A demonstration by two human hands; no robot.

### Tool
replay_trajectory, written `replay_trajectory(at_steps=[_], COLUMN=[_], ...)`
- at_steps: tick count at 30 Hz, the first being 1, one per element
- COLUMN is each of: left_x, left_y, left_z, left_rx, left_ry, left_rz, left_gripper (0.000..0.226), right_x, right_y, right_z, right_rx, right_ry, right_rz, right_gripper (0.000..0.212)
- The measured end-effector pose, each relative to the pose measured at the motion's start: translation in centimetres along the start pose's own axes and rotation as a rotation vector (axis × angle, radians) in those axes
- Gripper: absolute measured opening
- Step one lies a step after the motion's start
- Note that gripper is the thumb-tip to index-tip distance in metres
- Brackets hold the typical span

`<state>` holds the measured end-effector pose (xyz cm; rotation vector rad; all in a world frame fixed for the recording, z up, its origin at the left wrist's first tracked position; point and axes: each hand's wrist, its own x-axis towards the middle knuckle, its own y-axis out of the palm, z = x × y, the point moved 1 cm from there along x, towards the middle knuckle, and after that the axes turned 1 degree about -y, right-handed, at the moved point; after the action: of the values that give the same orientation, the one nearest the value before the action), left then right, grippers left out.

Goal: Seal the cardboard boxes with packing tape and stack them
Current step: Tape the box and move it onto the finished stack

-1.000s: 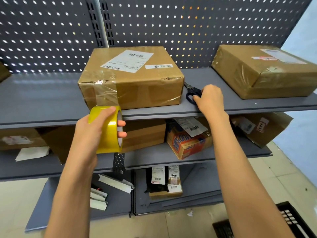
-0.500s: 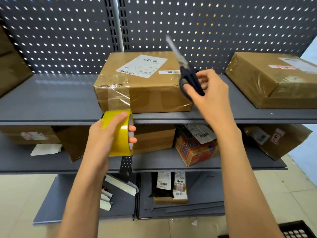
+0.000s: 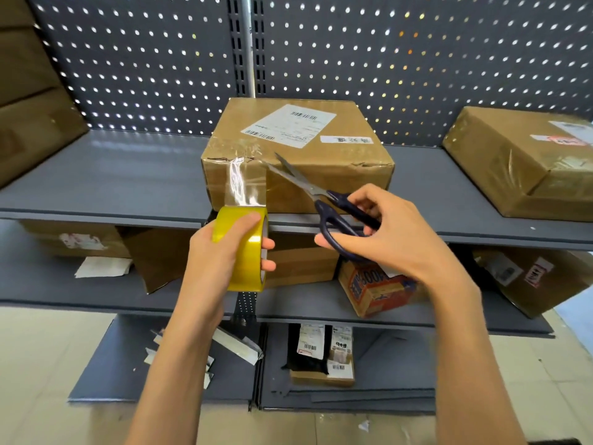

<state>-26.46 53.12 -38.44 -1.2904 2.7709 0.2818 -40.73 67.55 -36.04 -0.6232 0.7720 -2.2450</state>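
Right hand [image 3: 394,232] grips open scissors [image 3: 321,194], blades pointing up-left at the tape strip [image 3: 245,184]; left hand [image 3: 221,255] holds the roll [image 3: 242,248] below.

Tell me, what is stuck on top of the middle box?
On the middle box lie a white shipping label, a smaller white sticker and clear tape running down its front. What's inside stays hidden.
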Motion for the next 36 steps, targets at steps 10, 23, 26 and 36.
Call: replay_trajectory(at_steps=[10,23,26,36], left_x=[0.0,-0.1,-0.1,0.1], left_y=[-0.1,-0.2,-0.2,-0.4], left_z=[0.1,0.2,0.1,0.3], left_rx=[0.009,0.003,-0.009,-0.022], left_ry=[0.001,-0.003,0.002,0.009], left_rz=[0.01,0.031,0.039,0.069], left_gripper=[0.012,0.011,0.01,0.012], right_x=[-0.8,1.0,1.5,2.4], right_y=[-0.7,-0.2,0.2,0.4], right_z=[0.2,1.5,2.0,2.1], right_rx=[-0.001,-0.027,-0.042,-0.099], right_ry=[0.068,0.095,0.08,0.042], right_rz=[0.125,0.304,0.318,0.26], right_gripper=[0.055,0.063,0.06,0.041])
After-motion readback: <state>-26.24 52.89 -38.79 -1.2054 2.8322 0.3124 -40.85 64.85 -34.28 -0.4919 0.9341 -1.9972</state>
